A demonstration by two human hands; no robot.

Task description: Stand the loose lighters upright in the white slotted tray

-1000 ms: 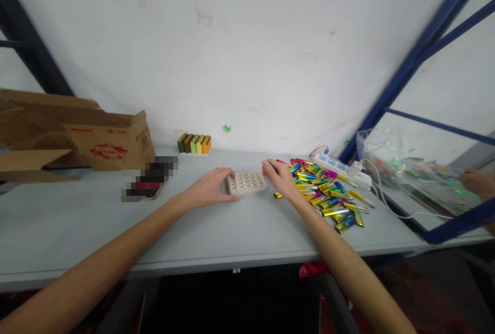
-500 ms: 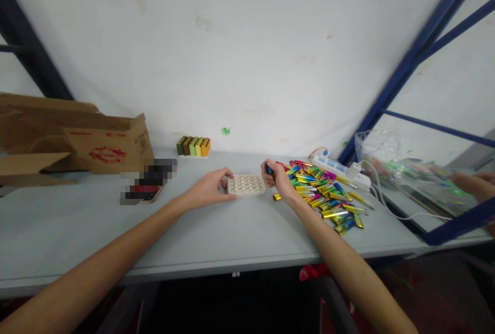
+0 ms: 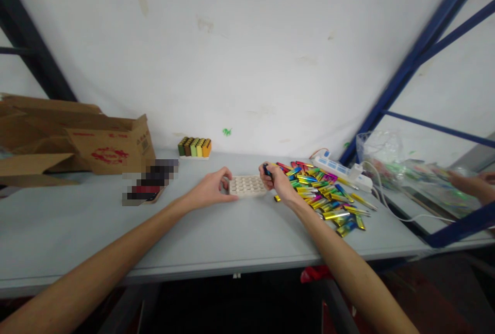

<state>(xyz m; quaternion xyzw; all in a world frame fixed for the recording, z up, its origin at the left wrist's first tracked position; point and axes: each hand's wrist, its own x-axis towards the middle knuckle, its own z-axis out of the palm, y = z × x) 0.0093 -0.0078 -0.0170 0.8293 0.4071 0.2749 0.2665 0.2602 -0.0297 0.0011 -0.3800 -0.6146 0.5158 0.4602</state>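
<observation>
A white tray (image 3: 247, 186) with rows of hollows lies on the grey table. My left hand (image 3: 213, 187) grips its left end between thumb and fingers. At the tray's right end, my right hand (image 3: 274, 178) is closed around a small dark blue object (image 3: 267, 170), mostly hidden by the fingers. Right beside that hand spreads a pile of shiny coloured metallic pieces (image 3: 323, 189), gold, blue, green, red and purple. Farther back on the left, a block of upright green, brown, yellow and orange pieces (image 3: 195, 147) stands on a white base.
An open cardboard box (image 3: 110, 151) and a blurred-out dark item (image 3: 150, 182) occupy the left. A white power strip (image 3: 342, 171) with cables lies behind the pile. Beyond the blue frame (image 3: 386, 89), another person's hand (image 3: 466, 184) is near plastic bags.
My right hand has shifted slightly left with the dark blue object, closer over the tray's right end. The other person's hand has moved a little left.
</observation>
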